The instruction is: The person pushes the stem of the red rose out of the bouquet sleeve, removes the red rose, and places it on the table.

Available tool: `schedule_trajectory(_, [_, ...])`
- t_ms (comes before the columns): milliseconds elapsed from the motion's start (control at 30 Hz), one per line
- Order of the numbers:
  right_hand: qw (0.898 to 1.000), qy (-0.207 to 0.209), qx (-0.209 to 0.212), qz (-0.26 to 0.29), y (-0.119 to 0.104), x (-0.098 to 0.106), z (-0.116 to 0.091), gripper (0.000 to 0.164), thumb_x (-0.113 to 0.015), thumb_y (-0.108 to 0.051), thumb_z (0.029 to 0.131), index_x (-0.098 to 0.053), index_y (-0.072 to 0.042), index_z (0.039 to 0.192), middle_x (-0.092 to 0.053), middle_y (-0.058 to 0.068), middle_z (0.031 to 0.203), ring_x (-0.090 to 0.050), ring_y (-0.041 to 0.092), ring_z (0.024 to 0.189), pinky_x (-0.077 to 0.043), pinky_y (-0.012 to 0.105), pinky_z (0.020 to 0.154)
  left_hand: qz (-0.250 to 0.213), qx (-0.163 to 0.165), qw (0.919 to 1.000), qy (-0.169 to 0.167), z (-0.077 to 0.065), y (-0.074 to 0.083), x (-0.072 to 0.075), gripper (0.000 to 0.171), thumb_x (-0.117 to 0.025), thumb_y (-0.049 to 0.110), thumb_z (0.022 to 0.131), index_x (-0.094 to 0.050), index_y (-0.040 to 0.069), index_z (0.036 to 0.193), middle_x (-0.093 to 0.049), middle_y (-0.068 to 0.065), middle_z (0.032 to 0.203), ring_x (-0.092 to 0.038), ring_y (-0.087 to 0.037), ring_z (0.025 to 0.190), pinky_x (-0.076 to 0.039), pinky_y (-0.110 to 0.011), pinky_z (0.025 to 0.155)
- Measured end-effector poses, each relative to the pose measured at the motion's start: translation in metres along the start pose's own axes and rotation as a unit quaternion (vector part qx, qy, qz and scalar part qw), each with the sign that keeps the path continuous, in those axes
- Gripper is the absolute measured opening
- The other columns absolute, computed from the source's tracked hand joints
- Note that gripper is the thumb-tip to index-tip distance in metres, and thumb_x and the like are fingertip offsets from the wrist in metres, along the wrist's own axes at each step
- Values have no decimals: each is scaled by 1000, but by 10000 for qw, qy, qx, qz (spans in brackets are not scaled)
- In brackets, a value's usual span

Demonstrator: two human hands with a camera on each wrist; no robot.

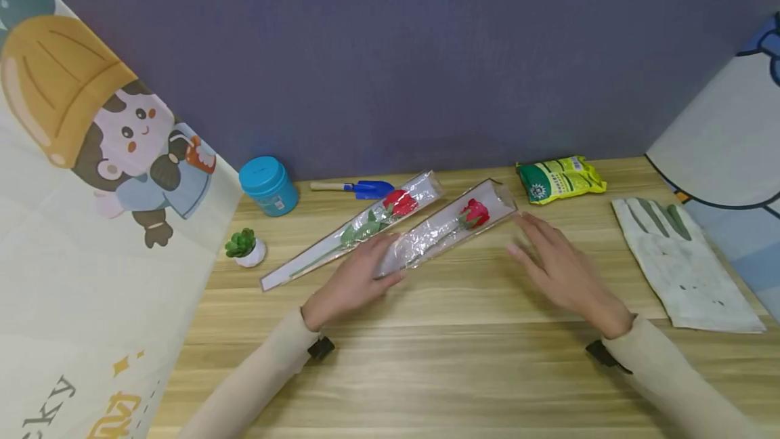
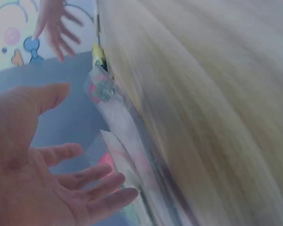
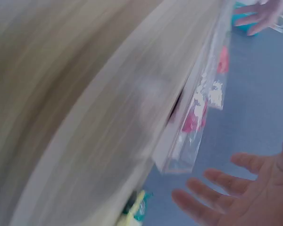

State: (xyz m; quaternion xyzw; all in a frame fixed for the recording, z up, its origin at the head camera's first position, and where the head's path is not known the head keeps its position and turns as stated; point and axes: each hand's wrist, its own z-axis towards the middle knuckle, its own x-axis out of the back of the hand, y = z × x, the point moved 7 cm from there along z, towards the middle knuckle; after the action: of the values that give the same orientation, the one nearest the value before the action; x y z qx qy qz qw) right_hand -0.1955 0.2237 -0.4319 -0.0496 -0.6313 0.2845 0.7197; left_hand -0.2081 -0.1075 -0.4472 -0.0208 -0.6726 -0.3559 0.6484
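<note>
Presently, the front wrapped rose [image 1: 443, 234] lies slantwise on the counter [image 1: 451, 364], beside the rear wrapped rose [image 1: 358, 231]. Left hand [image 1: 351, 281]: grip spread, at the stem end, contact uncertain. Right hand [image 1: 565, 275]: grip spread, near the blossom end.

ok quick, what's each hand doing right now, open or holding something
Left hand: open, holding nothing, by the wrapped roses.
Right hand: open, holding nothing, near the wide end of one sleeve.

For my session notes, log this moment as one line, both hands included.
left hand: empty, by front wrapped rose, stem end | right hand: empty, by its flower end | back wrapped rose: alongside
</note>
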Motion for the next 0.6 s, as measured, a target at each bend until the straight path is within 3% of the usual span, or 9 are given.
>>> schedule_trajectory(133, [9928,-298,-455,1065,1,-7,6,61,-38,-43,113,-35,-7,162,-42,24,163,-48,48,142,-40,69,113,-433,147,9990,-8,8,-7,-1,74,-73,39,97,-44,5,156,-49,-17,160,-45,-39,149,-35,-54,127])
schedule_trajectory(233, [9759,-589,-906,1897,1,-17,10,64,-34,-47,113,-38,-1,158,-51,27,155,-59,46,132,-51,63,107,-574,195,9981,-73,12,-10,-3,73,-75,36,96,-45,4,155,-50,-17,159,-45,-39,149,-35,-54,128])
schedule_trajectory(300, [9548,-801,-1156,2618,-1,-26,14,66,-33,-47,113,-39,4,156,-53,31,151,-60,47,130,-57,57,103,-611,208,9979,-100,14,-11,-5,74,-76,36,95,-46,3,154,-51,-17,159,-45,-39,149,-35,-53,128])
schedule_trajectory(433, [8960,-1183,-1640,3953,-2,-46,21,70,-32,-46,114,-34,11,155,-50,37,150,-59,48,132,-63,43,97,-627,277,9975,-140,19,-9,-8,81,-81,37,90,-46,4,154,-51,-17,159,-46,-40,149,-35,-55,127])
schedule_trajectory(600, [8330,-1606,-2100,4860,-2,-66,27,75,-29,-50,113,-24,10,157,-44,38,155,-65,33,129,-60,35,104,-525,472,9970,-305,24,-7,-11,84,-85,35,87,-45,7,155,-51,-16,159,-44,-40,150,-31,-58,128])
